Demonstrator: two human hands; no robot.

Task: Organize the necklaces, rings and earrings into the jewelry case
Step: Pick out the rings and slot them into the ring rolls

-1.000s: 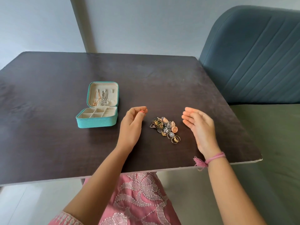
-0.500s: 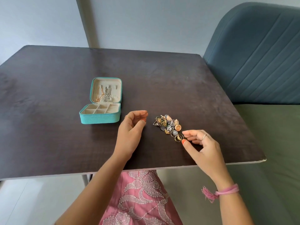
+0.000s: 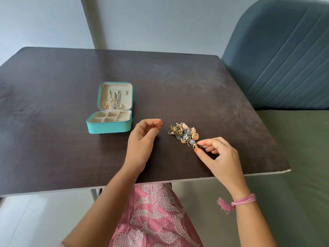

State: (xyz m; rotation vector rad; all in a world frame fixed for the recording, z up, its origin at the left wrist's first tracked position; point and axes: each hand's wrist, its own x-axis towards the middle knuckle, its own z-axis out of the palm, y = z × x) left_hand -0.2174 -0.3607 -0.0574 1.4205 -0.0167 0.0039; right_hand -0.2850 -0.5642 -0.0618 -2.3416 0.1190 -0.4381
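Note:
A teal jewelry case (image 3: 110,128) lies open on the dark table (image 3: 195,86), left of centre. Gold and silver necklaces (image 3: 112,102) hang inside its raised lid; the cream compartments below look bare. A pile of earrings and rings (image 3: 183,133) sits right of the case. My right hand (image 3: 219,155) pinches a gold ring (image 3: 195,145) at the pile's near end between thumb and forefinger. My left hand (image 3: 142,141) rests on the table between case and pile, fingers loosely curled, holding nothing.
A blue padded chair back (image 3: 281,56) stands beyond the table's right side, with a green seat (image 3: 302,157) below it. The table's front edge (image 3: 160,182) runs just above my lap in a pink embroidered dress.
My right hand came down from a raised open pose to the pile's near end and closed thumb and forefinger on a gold ring. The left hand stayed in place.

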